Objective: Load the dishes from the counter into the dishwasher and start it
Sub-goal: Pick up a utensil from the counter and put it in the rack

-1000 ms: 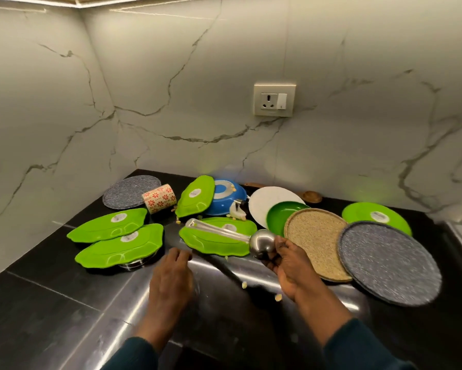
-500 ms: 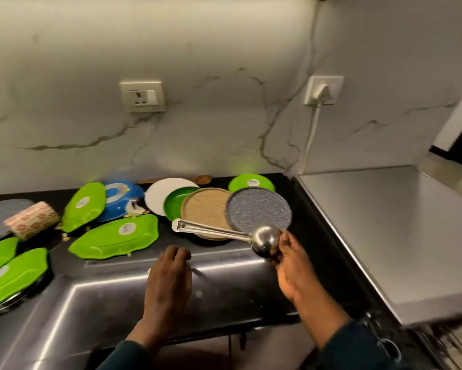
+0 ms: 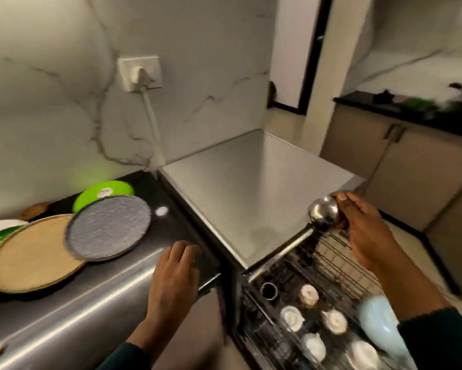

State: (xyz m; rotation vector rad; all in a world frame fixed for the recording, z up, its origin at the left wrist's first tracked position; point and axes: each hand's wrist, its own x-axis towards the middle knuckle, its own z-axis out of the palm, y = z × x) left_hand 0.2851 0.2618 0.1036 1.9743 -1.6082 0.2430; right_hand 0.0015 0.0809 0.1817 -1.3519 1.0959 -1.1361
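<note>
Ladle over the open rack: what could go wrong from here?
1. The right hand grips the ladle by its bowl, so the long handle hangs free and may snag the rack wires.
2. The rack already holds upturned cups and a pale blue dish; a dropped ladle could knock them.
3. The grey plate overlaps the tan plate beside the left hand; a bump might shift it.
</note>
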